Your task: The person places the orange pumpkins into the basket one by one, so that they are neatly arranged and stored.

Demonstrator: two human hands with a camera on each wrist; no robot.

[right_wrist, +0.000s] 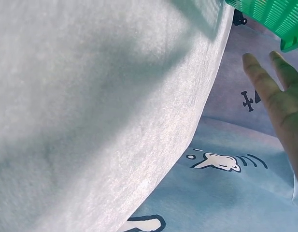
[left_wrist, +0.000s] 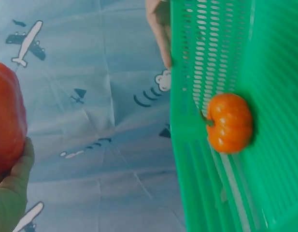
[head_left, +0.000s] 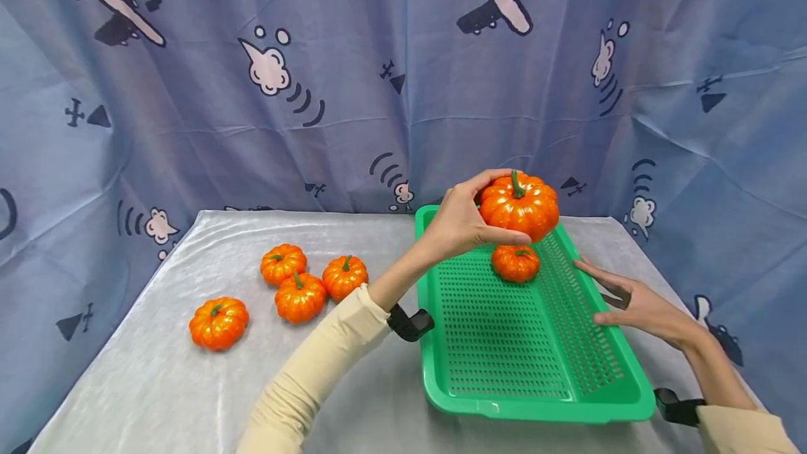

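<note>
My left hand (head_left: pixel 463 219) grips a shiny orange toy pumpkin (head_left: pixel 520 205) with a green stem, thumb below and fingers behind it. It is held up over the far part of a green perforated plastic basket (head_left: pixel 536 412). At the left edge of the left wrist view, the held pumpkin (left_wrist: pixel 7 116) shows only in part. Inside the basket sits a smaller-looking pumpkin (head_left: pixel 515 265). My right hand (head_left: pixel 649 310) is at the basket's right side, its fingertips and thumb right at the rim. In the right wrist view, two of its fingers (right_wrist: pixel 264 82) stretch out straight and spread.
Several more pumpkins lie on the silvery cloth-covered table (head_left: pixel 145 384) to the left: one pumpkin (head_left: pixel 218 324) stands apart, the others cluster near a pumpkin (head_left: pixel 300 298). A blue curtain (head_left: pixel 353 33) with airplane prints hangs behind and beside the table.
</note>
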